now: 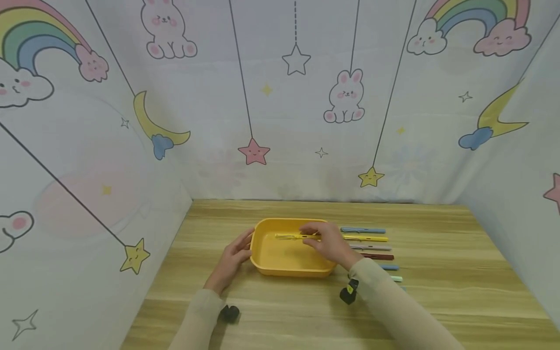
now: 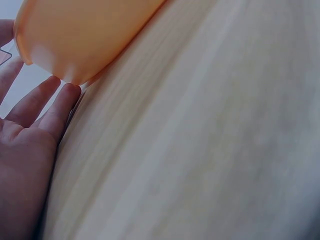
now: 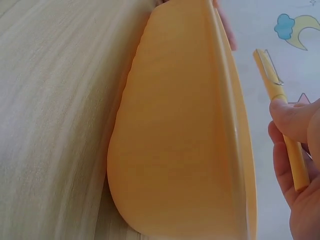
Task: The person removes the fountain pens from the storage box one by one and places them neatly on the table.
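A yellow plastic tub (image 1: 284, 271) with rounded corners stands on the wooden table. My left hand (image 1: 233, 260) is at its left end; in the left wrist view the fairly straight fingers (image 2: 57, 107) touch the outer wall. Over the tub, my right hand (image 1: 325, 240) pinches a yellow pen (image 1: 286, 236) between thumb and fingers. In the right wrist view this pen (image 3: 270, 75) shows a metal clip near its end and stands above the tub's rim (image 3: 232, 125).
To the right of the tub, several pens lie in a row: a blue pen (image 1: 363, 230), a yellow pen (image 1: 372, 238), a grey pen (image 1: 376, 248), a dark red pen (image 1: 380, 256) and others partly hidden by the right forearm. Patterned curtains (image 1: 280, 180) enclose the table.
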A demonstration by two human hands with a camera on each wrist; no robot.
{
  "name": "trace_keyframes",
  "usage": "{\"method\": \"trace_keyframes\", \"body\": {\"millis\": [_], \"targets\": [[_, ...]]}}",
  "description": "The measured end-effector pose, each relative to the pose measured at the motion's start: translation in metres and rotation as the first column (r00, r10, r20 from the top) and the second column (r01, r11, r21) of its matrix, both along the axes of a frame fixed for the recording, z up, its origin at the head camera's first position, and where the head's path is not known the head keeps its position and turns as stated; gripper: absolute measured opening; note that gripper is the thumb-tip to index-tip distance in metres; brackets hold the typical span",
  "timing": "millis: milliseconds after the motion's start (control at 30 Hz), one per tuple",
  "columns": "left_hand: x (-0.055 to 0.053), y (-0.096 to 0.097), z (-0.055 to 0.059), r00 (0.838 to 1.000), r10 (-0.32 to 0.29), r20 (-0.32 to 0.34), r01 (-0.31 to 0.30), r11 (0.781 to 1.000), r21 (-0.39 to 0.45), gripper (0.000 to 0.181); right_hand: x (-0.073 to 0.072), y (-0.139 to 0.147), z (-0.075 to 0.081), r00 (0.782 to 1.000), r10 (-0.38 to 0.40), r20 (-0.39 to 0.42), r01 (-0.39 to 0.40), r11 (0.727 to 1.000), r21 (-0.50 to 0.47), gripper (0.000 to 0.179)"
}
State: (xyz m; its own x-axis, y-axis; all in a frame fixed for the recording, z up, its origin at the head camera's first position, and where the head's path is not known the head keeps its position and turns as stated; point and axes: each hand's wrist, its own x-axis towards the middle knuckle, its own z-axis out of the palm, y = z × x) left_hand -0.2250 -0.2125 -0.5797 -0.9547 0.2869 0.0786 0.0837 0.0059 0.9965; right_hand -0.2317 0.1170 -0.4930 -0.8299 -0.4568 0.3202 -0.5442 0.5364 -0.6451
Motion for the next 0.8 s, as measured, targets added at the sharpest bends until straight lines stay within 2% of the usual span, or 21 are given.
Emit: {"method": "trace_keyframes", "body": {"millis": [267, 467, 633, 800], "targets": [[0.0, 0.001, -0.001, 1.0, -0.008, -0.006, 0.008, 1.0, 0.007, 0.063, 0.004, 0.011, -0.002, 1.0, -0.03, 0.002, 0.03, 0.996, -0.08, 0.033], [-0.001, 0.001, -0.001, 1.0, -0.005, -0.012, 0.005, 1.0, 0.0, 0.064, 0.007, 0.02, -0.001, 0.998, -0.054, -0.017, 0.052, 0.994, -0.092, 0.029], [-0.002, 0.001, -0.002, 1.0, -0.008, -0.012, 0.008, 1.0, -0.003, 0.064, 0.011, 0.029, 0.001, 0.997, -0.075, 0.023, 0.077, 0.991, -0.109, 0.025], [-0.002, 0.0, -0.003, 1.0, -0.006, -0.007, 0.006, 1.0, 0.008, 0.063, 0.014, 0.039, 0.002, 0.994, -0.095, 0.054, 0.103, 0.981, -0.166, 0.026]]}}
